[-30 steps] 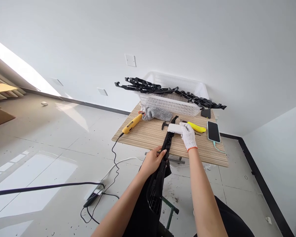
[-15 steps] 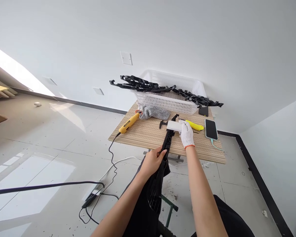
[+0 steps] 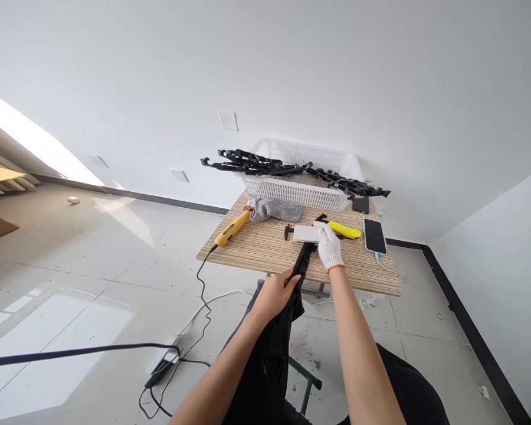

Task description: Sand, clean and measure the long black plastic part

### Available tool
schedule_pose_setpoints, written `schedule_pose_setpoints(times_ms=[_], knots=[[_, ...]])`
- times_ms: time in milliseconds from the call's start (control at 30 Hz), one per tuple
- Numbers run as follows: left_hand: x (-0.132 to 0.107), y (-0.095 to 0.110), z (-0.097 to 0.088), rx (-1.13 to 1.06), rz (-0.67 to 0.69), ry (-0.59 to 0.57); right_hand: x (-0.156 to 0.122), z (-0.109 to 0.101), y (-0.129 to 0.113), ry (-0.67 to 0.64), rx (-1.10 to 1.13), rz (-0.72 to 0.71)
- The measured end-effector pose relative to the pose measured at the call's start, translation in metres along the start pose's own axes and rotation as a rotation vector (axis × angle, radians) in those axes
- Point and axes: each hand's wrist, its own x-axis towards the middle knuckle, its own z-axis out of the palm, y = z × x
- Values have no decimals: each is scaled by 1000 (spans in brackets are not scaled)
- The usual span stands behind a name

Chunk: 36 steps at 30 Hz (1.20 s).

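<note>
My bare left hand [image 3: 275, 293] is closed around a long black plastic part [image 3: 301, 265], which slants from my lap up over the front edge of the table. On my right hand [image 3: 328, 243] is a white knit glove with an orange cuff. It grips a flat white block [image 3: 306, 234] that lies across the upper end of the black part; the block's exact kind cannot be told. Just right of the glove is a yellow-handled tool [image 3: 345, 229], perhaps a knife. A grey cloth glove [image 3: 277, 209] and a yellow corded power tool [image 3: 232, 229] lie to the left.
A white plastic basket [image 3: 298, 192] holding several black parts [image 3: 256, 163] stands at the table's back by the wall. A phone [image 3: 374, 236] with a cable and a dark object [image 3: 361, 204] lie right. Cords run to a power strip [image 3: 161, 367] on the floor.
The white block in my right hand has shifted slightly left along the upper end of the black part. My left hand keeps its grip. The whole view has tilted a little.
</note>
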Motion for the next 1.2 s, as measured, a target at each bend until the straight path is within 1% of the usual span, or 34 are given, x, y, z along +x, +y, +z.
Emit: schedule_pose_setpoints(times_ms=[133,333,467,567,667,800,900,1067,1200], knots=[[-1,4,4,32,-16,21,0,-2,-1,41,-37,38],[-4,4,6,-34,-49,41,-1,-6,-3,78,-106,94],[-5,3,4,-57,-62,54,-3,-6,-6,54,-131,107],[-4,2,2,-42,-60,53,-3,-6,-8,72,-138,116],[-3,1,3,-27,-57,59,-3,-6,-9,23,-122,83],[-4,2,5,-28,-49,46,-2,-6,-7,38,-90,79],[-6,3,7,-25,-67,37,-1,-5,-5,11,-56,79],[-8,3,7,34,-63,24,-3,-5,0,-15,14,112],[-4,3,2,17,-45,35,-3,-4,0,-17,65,147]])
